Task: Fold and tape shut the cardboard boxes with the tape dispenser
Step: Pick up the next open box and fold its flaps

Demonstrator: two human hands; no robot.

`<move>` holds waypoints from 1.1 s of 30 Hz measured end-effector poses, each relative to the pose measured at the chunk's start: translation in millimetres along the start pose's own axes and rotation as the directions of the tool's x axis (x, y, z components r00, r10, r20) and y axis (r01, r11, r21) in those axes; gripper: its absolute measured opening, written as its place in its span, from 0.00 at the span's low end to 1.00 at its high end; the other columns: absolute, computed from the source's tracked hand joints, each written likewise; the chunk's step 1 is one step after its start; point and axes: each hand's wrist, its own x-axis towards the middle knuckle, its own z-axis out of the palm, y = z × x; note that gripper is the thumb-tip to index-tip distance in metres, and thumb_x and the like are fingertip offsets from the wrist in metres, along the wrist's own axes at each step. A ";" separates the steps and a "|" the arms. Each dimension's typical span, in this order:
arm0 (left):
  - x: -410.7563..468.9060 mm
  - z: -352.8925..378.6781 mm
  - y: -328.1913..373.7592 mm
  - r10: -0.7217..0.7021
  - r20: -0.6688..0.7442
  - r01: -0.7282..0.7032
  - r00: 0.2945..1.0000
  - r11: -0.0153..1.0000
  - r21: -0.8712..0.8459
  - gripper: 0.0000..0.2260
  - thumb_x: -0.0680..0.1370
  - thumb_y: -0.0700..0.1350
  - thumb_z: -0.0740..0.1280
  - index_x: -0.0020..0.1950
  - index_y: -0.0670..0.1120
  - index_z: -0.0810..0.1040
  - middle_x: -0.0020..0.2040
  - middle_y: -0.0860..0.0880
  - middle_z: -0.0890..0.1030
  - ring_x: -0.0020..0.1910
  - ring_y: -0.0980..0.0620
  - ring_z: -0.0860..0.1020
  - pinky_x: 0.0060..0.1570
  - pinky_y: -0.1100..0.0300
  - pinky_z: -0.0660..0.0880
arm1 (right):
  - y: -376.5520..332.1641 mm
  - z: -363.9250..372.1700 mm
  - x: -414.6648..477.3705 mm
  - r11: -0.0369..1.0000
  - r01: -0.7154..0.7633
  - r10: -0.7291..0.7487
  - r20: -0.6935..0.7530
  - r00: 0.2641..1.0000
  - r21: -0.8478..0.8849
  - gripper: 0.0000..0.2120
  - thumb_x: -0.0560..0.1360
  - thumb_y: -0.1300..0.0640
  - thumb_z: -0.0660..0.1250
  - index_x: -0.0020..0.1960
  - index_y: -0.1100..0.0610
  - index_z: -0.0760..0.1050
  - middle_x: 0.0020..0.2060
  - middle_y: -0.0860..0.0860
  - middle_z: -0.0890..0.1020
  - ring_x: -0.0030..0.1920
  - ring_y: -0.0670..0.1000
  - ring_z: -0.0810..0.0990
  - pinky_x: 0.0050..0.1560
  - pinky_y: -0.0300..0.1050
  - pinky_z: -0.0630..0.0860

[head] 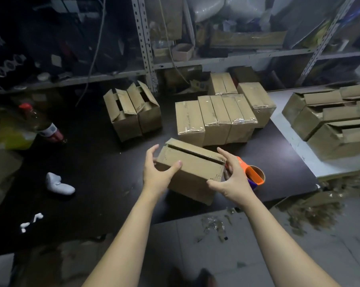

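A small cardboard box (192, 171) lies on the dark table (104, 162) in front of me, its top flaps folded down with a gap between them and no tape on it. My left hand (157, 171) grips its left end, thumb on the near top edge. My right hand (229, 177) curls round its right end. The orange tape dispenser (254, 176) with its brown roll sits just behind my right hand, untouched. Several taped boxes (218, 119) stand in a row beyond.
Two boxes with open flaps (131, 112) stand at the back left. More untaped boxes (328, 121) are stacked on a white surface at right. A bottle (40, 123) and a white object (59, 184) lie at left. Metal shelving (146, 48) runs behind. Tape scraps litter the floor.
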 end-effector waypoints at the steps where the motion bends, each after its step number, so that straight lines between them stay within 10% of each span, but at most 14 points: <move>1: -0.5 1.0 -6.2 -0.018 0.016 0.018 1.000 1.000 0.011 0.38 0.71 0.53 0.81 0.74 0.63 0.64 0.66 0.53 0.71 0.64 0.51 0.71 0.62 0.50 0.74 | 3.7 1.8 -2.4 0.999 -0.018 0.019 -0.031 0.999 0.033 0.45 0.66 0.62 0.80 0.75 0.37 0.66 0.72 0.40 0.71 0.72 0.41 0.71 0.64 0.39 0.77; 10: -18.0 24.4 -46.1 -0.028 0.126 -0.009 0.992 0.960 0.281 0.27 0.76 0.62 0.72 0.73 0.69 0.69 0.55 0.52 0.67 0.57 0.53 0.73 0.57 0.54 0.74 | 27.9 -3.3 -12.5 0.981 -0.070 0.060 -0.058 0.997 -0.179 0.32 0.72 0.67 0.73 0.73 0.46 0.75 0.75 0.33 0.66 0.74 0.36 0.64 0.56 0.23 0.71; 15: -18.9 33.9 -44.5 -0.032 -0.015 0.035 0.999 0.933 0.358 0.23 0.77 0.63 0.70 0.72 0.66 0.74 0.51 0.51 0.69 0.51 0.52 0.74 0.54 0.53 0.77 | 30.4 -6.3 -4.8 0.989 -0.137 0.148 -0.354 0.923 0.055 0.26 0.76 0.66 0.72 0.69 0.46 0.74 0.63 0.39 0.78 0.64 0.41 0.78 0.62 0.38 0.76; 18: -24.3 41.2 -44.0 -0.047 -0.082 0.073 0.996 0.933 0.353 0.23 0.77 0.63 0.70 0.72 0.66 0.74 0.51 0.52 0.70 0.51 0.52 0.75 0.54 0.53 0.77 | 34.5 -15.3 2.3 0.942 -0.295 0.181 -0.501 0.846 -0.159 0.21 0.78 0.63 0.72 0.70 0.55 0.74 0.61 0.49 0.78 0.63 0.53 0.78 0.61 0.47 0.76; 23: -31.6 56.2 -38.1 -0.063 -0.174 0.120 0.983 0.934 0.336 0.23 0.78 0.62 0.70 0.73 0.65 0.74 0.51 0.52 0.69 0.50 0.51 0.75 0.53 0.54 0.76 | 60.4 -28.9 26.9 0.725 -0.473 0.284 -0.410 0.867 -0.500 0.21 0.79 0.57 0.72 0.69 0.61 0.72 0.61 0.58 0.80 0.61 0.59 0.79 0.54 0.49 0.78; 33: -25.0 69.5 -25.8 -0.038 -0.193 0.118 0.980 0.897 0.425 0.23 0.78 0.65 0.66 0.73 0.65 0.71 0.55 0.50 0.71 0.54 0.46 0.77 0.56 0.52 0.77 | 93.0 -50.0 49.6 0.544 -0.537 0.366 -0.393 0.843 -0.645 0.20 0.79 0.54 0.73 0.67 0.60 0.74 0.57 0.58 0.81 0.57 0.59 0.81 0.48 0.47 0.76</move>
